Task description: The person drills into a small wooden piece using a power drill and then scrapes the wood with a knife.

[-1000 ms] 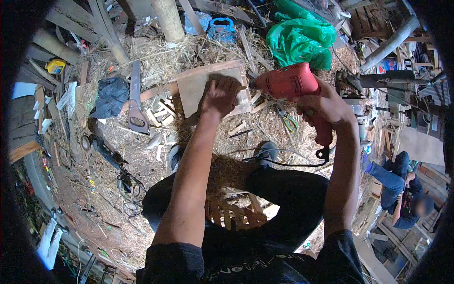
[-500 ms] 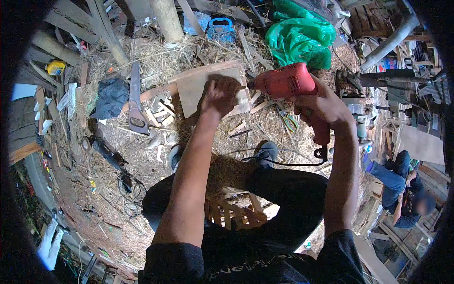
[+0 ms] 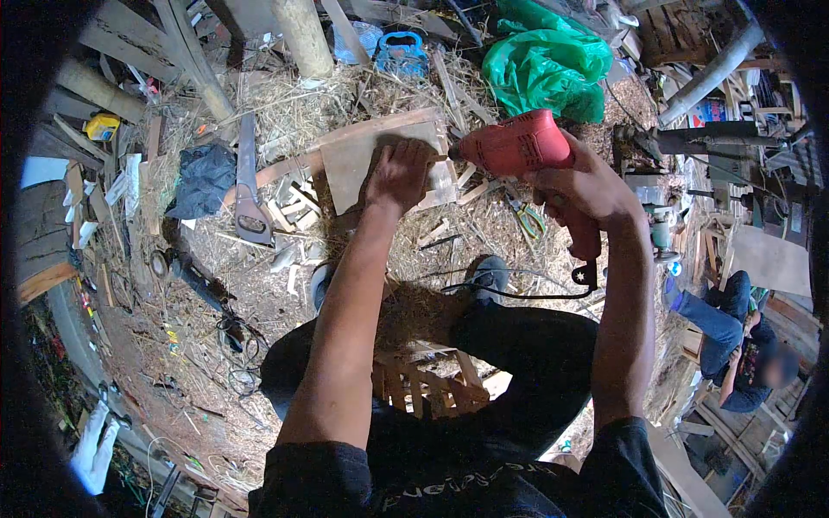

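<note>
My right hand [image 3: 587, 186] is wrapped around the handle of a red power drill [image 3: 518, 147], which lies level with its nose pointing left. Over a flat wooden board [image 3: 350, 177], my left hand [image 3: 399, 177] is closed with its fingers curled. A short thin brown piece [image 3: 440, 158] shows between that hand and the drill's chuck. I cannot make out whether it is the bit or a small stick in the left fingers. The drill's black cord [image 3: 535, 297] hangs from the handle and runs left past my shoe.
A handsaw [image 3: 249, 186] and a black plastic sheet [image 3: 203, 180] lie left of the board. Pliers [image 3: 528, 220] rest under the drill. A green plastic bag [image 3: 553, 69] and a blue container [image 3: 401, 53] are behind. Another person [image 3: 738, 341] sits at right. Shavings and wood scraps cover the ground.
The drill has shifted very slightly left and up with my right hand. My left hand stays over the board in nearly the same place.
</note>
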Motion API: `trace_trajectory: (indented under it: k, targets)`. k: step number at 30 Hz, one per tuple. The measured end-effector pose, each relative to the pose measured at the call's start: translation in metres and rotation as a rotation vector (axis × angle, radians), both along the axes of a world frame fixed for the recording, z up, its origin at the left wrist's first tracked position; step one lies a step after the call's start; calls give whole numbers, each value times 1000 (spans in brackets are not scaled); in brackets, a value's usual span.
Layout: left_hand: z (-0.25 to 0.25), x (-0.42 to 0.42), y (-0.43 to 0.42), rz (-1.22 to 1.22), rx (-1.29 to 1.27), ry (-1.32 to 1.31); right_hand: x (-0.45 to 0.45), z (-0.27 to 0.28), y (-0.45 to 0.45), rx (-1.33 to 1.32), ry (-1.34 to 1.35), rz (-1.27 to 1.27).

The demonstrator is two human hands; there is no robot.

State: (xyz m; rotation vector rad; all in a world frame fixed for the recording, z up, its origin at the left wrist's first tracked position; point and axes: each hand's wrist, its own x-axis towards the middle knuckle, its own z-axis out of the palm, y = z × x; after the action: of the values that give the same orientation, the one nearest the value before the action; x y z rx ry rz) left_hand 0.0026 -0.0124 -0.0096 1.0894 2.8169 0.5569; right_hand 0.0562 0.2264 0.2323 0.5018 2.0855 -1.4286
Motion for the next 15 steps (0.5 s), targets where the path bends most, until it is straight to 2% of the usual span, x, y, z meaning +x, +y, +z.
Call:
trace_trajectory:
  k: [9,12,15]
  targets:
    - [-10,0,1,30,24,95,-1,-4,1,0,-4,14]
    - [0,-2,2,-13,-76,-67,1,-5,-1,-23,14,-2]
    - [-1,-1,1,2,-67,-32,2,-7,-2,-13,53,16]
